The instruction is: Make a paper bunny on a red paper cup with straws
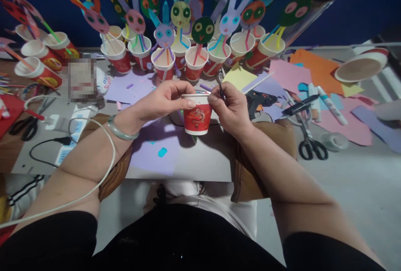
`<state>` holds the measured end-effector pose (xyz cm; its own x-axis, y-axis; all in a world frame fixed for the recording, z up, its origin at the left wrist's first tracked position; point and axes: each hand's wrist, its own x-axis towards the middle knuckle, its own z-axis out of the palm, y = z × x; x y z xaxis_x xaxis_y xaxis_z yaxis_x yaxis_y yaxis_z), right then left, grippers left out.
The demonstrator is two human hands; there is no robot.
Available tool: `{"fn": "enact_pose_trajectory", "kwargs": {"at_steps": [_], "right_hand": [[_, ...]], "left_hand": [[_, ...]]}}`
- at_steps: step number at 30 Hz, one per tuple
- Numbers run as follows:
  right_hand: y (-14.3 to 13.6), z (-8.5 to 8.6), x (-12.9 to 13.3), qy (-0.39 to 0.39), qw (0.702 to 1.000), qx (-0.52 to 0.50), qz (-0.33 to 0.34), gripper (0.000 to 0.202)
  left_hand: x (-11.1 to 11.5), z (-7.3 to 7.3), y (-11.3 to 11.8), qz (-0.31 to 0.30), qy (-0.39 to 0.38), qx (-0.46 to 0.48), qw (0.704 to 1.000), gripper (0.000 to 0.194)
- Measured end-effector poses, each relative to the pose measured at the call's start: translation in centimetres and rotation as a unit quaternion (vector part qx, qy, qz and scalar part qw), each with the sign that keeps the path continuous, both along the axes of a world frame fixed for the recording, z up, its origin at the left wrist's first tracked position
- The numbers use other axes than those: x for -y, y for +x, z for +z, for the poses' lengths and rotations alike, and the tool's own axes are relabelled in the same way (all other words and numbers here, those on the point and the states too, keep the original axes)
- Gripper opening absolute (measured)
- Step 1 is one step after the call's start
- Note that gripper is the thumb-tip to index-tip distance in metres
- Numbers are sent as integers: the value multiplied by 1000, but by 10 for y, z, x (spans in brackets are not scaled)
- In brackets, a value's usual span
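Over the near part of the worktable point(206, 166), a red paper cup point(196, 118) with a white rim and a gold pattern is held upright. My left hand point(166, 100) is closed on its left side, thumb across the front near the rim. Closed at the right side of the cup, my right hand point(233, 108) holds a slim dark tool point(220, 85) that sticks up above the fingers. Its kind is partly hidden by the hand. The right fingertips touch or nearly touch the rim; I cannot tell which.
Behind stand several paper cups point(163, 68) with rabbit-faced paper figures on bent straws. Right are coloured paper sheets point(316, 68), a glue gun point(261, 102), scissors point(308, 143), markers point(332, 106) and a tape roll point(335, 141). Left are a power strip point(72, 133) and a white cable point(111, 166) crossing my left arm.
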<state>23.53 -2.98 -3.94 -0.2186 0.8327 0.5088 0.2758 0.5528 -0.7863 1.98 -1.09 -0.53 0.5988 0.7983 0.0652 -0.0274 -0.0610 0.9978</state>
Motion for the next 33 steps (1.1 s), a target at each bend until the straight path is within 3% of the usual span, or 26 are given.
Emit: {"fn": "enact_pose_trajectory", "kwargs": {"at_steps": [14, 21, 33], "right_hand": [[1, -7, -2, 17, 999, 30, -25, 45], [2, -7, -1, 25, 999, 2, -19, 40], [2, -7, -1, 10, 999, 34, -9, 42]], "left_hand": [[4, -1, 2, -4, -22, -2, 1000, 35], [1, -6, 3, 18, 14, 3, 1000, 38], [3, 2, 4, -41, -4, -13, 999, 35]]}}
